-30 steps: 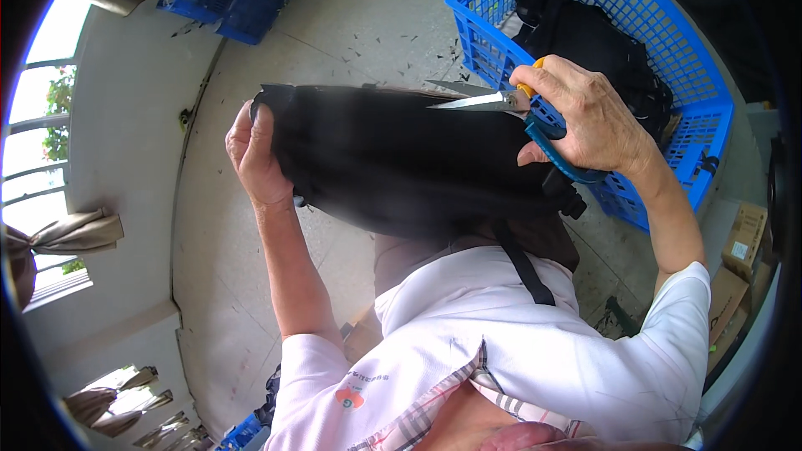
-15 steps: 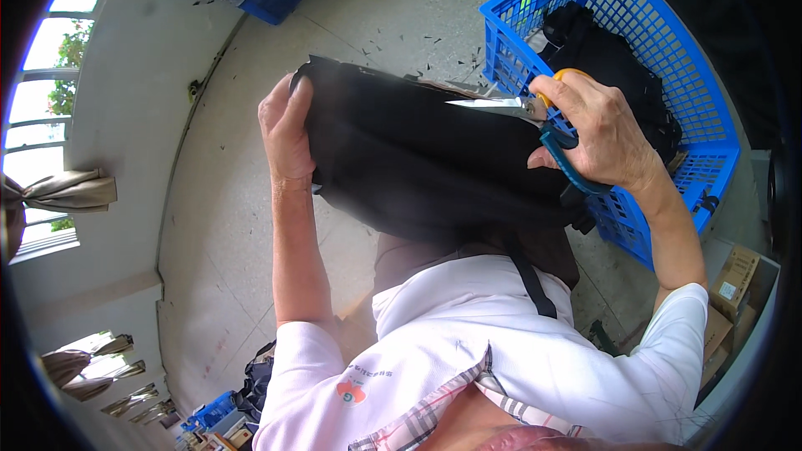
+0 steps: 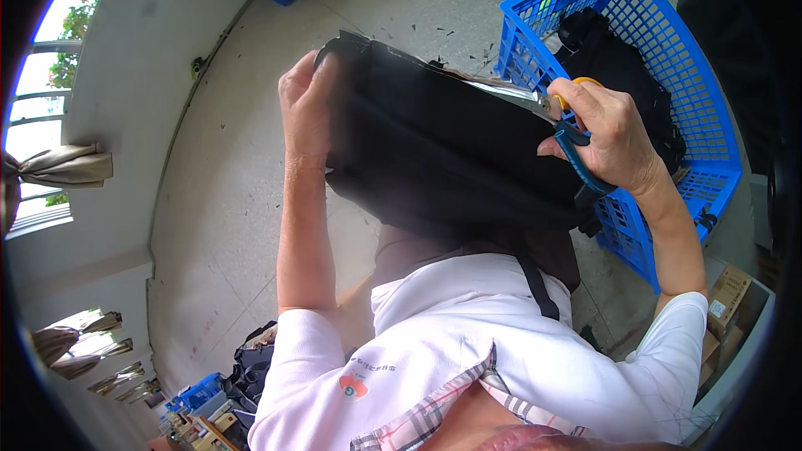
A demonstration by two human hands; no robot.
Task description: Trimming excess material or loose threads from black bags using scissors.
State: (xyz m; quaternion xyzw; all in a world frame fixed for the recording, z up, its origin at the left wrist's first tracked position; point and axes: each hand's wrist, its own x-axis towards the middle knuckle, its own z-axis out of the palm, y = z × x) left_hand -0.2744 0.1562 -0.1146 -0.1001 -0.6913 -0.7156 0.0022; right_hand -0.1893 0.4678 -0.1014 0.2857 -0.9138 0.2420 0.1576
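Both closed — left hand (image 3: 307, 108) clamped on black fabric (image 3: 434, 142) corner, right hand (image 3: 614, 129) curled round scissors (image 3: 545, 106).

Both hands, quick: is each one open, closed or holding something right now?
Left hand: closed, holding the black fabric item near its upper left corner.
Right hand: closed around the handles of the scissors.

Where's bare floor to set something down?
Mostly bare: the floor between the wall and left forearm. Another patch, beyond the black fabric item and left of the blue basket, has scraps. Crowded: right side, where right hand and scissors overlap the basket in view.
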